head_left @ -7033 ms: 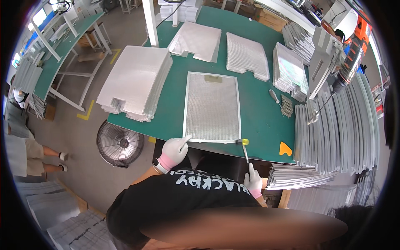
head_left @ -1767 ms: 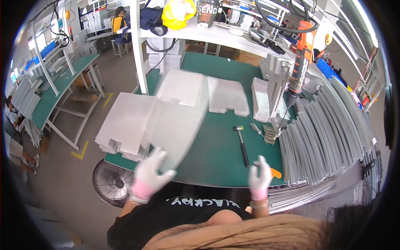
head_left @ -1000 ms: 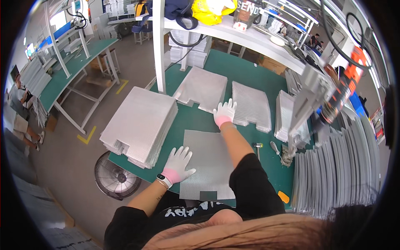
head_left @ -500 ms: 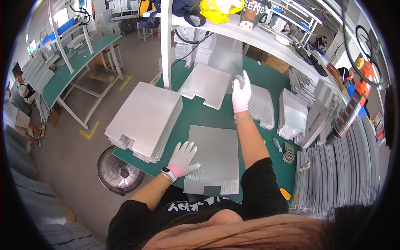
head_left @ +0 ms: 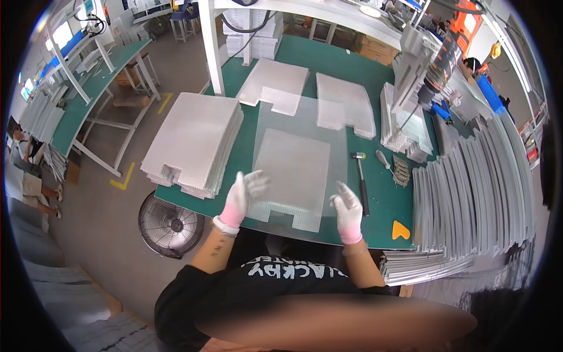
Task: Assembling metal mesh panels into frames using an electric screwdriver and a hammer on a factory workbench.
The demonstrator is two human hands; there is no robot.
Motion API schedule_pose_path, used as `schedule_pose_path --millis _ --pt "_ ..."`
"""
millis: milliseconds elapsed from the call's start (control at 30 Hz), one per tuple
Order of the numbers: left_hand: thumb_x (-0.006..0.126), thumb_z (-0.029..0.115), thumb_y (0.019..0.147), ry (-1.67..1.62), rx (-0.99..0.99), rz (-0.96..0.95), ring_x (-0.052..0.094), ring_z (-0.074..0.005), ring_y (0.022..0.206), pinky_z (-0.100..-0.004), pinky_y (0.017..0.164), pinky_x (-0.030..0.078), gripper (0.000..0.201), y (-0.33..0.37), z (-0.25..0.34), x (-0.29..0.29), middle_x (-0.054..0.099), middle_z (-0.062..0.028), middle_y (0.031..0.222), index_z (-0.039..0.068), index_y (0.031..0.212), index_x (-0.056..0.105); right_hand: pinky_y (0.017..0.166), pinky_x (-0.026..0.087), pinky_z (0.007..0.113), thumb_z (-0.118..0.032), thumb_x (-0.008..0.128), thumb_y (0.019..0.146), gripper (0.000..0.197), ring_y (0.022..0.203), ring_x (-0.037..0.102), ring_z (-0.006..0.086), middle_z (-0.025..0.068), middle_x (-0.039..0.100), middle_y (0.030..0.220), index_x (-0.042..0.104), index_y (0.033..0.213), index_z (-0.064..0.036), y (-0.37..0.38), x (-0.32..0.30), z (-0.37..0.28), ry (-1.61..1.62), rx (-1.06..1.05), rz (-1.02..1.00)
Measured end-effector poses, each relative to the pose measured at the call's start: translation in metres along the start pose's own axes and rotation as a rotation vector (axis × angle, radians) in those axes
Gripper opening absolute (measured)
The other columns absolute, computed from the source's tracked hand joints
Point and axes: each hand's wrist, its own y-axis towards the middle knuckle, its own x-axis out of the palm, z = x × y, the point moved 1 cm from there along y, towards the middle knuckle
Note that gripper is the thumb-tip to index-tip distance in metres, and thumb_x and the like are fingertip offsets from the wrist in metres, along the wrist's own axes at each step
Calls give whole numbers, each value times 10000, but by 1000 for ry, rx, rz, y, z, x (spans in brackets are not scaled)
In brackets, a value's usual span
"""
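Head view: two hands in white gloves with pink cuffs work at a green counter (head_left: 384, 204), over overlapping mesh sheets (head_left: 293, 170) near its front edge. The sheets are see-through, so their outlines show through one another; one notch lies at the near edge, between the hands, and another at the far edge. Whether the upper sheet lies flat or is raised cannot be told.

The left hand (head_left: 244, 192) stands at the left margin of the sheets, its fingers loosely parted and slightly blurred, their tips crossing that margin; no grip is visible, and contact cannot be made out. The right hand (head_left: 347, 214) stands just beside the near right part of the sheets, its fingers half-curled with thumb and forefinger apart, holding nothing visible.

To the left of the sheets rises a tall stack of notched panels (head_left: 196, 138); beyond them lie a far-left panel pile (head_left: 272, 76) and a far-right panel pile (head_left: 358, 97), both partly overlapped by the mesh. To the right of the sheets, a hammer (head_left: 363, 196) lies nearest, then a screwdriver (head_left: 383, 158) and small metal pieces (head_left: 401, 170). A flat orange piece (head_left: 400, 230) lies near the front edge.
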Motion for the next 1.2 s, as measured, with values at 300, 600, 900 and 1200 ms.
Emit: schedule_pose_path --millis 300,600,900,1200 --pt "706 159 859 290 -278 -83 661 -246 826 -365 764 537 755 -19 39 -3 668 -152 1074 9 1505 344 717 524 252 -63 701 842 371 739 631 123 102 690 1015 650 1200 17 -46 11 19 -658 -143 21" --pt "657 234 885 781 -147 -341 637 -349 939 -467 833 506 556 3 1 8 644 -163 1022 57 1389 504 824 534 393 -166 701 833 364 920 655 329 154 672 1017 661 1166 -26 -38 20 43 -906 -257 2" --pt "659 240 872 737 -102 -296 616 -346 978 -462 856 498 569 3 -12 5 634 -163 1052 67 1394 514 852 531 427 -195 695 833 377 966 643 362 179 649 1048 650 1176 -45 -34 22 44 -1014 -256 -30" --pt "662 260 873 721 -142 -348 617 -355 997 -458 889 499 573 5 -16 4 631 -178 1086 72 1395 519 863 530 438 -235 672 860 394 986 634 381 199 610 1093 635 1210 -58 -31 22 41 -1125 -110 -104"
